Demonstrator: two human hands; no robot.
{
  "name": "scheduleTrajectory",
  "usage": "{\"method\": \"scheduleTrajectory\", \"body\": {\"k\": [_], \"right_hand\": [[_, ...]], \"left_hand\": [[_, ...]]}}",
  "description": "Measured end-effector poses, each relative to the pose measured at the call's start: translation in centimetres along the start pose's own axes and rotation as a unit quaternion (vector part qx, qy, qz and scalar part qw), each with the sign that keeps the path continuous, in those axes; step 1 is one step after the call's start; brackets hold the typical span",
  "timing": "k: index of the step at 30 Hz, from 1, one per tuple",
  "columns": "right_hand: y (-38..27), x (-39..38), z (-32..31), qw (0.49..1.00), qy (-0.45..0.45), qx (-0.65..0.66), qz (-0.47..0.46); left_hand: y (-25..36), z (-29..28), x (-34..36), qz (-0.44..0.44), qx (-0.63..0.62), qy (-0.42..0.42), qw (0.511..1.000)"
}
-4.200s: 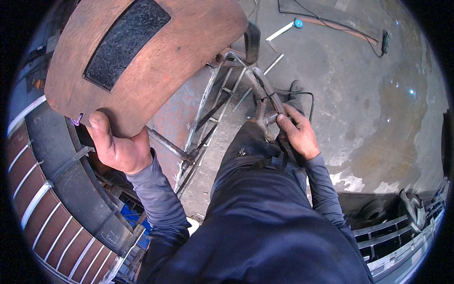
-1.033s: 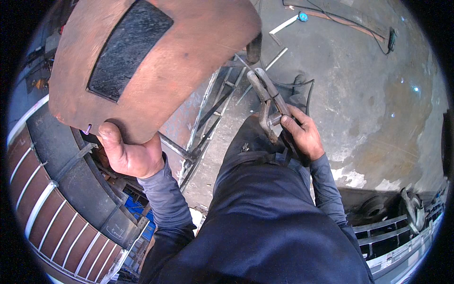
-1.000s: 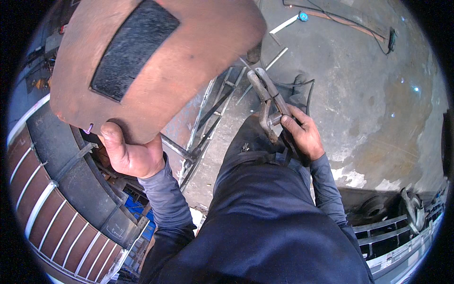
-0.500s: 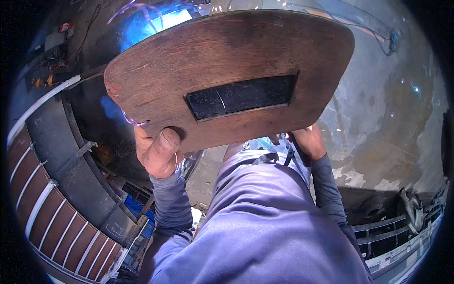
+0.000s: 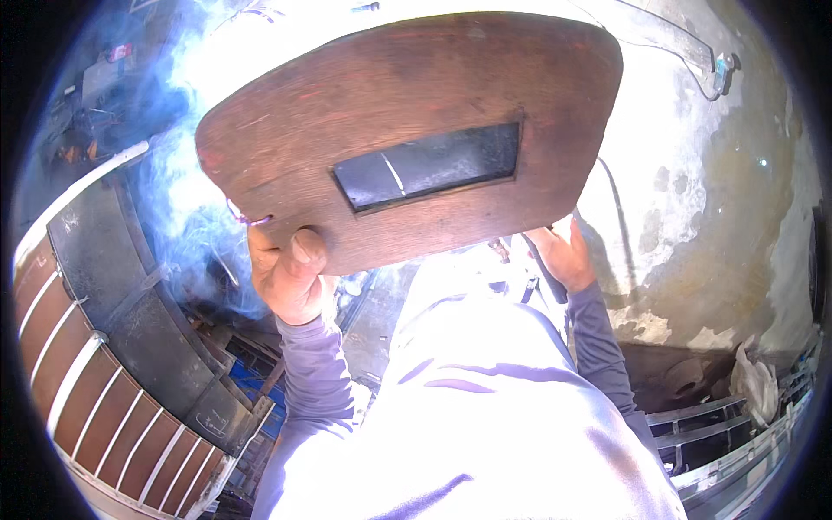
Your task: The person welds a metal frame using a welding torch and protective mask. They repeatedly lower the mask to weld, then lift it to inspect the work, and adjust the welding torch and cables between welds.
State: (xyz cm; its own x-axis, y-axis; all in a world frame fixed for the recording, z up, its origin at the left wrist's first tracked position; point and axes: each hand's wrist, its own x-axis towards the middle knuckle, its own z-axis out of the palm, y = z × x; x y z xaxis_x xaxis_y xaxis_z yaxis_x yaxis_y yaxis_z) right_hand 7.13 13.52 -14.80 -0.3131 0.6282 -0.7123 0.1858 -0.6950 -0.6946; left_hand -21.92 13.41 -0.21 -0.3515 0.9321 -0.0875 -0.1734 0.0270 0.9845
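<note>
Shield of reddish-brown wood fills the view at twelve o'clock, held tilted above both hands, with its curved upper edge lit by white glare. A dark rectangular window sits in its middle, and a pale streak runs down the window's nine o'clock half. The left hand grasps the shield at its lower edge, between seven and eight o'clock from the board's centre; its thumb lies in front of the wood, and the rest of its grip is partly hidden behind. Just above that thumb, at the board's eight o'clock, a purple wire loop hangs at the edge. The right hand is at the shield's four o'clock, right by the lower corner, its fingers partly covered by the board. A dark bar shows along its nine o'clock side, but how firmly the hand closes, and on what, cannot be told. A small rusty metal piece pokes out below the shield, at nine o'clock from the right hand. Bluish smoke drifts between nine and ten o'clock, over a curved frame at eight. Stained floor spreads at three o'clock, and a slatted metal rack stands at four.
</note>
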Motion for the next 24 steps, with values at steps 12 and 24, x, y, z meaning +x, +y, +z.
{"method": "scheduleTrajectory", "body": {"k": [12,24], "right_hand": [[-0.4,-0.1,-0.1,0.998,-0.010,-0.023,-0.064],[-0.1,0.3,-0.1,0.995,-0.008,-0.056,-0.088]], "left_hand": [[1.6,-0.5,2.6,0.099,-0.024,0.155,0.983],[1.5,-0.2,3.0,0.096,-0.025,0.178,0.979]]}}
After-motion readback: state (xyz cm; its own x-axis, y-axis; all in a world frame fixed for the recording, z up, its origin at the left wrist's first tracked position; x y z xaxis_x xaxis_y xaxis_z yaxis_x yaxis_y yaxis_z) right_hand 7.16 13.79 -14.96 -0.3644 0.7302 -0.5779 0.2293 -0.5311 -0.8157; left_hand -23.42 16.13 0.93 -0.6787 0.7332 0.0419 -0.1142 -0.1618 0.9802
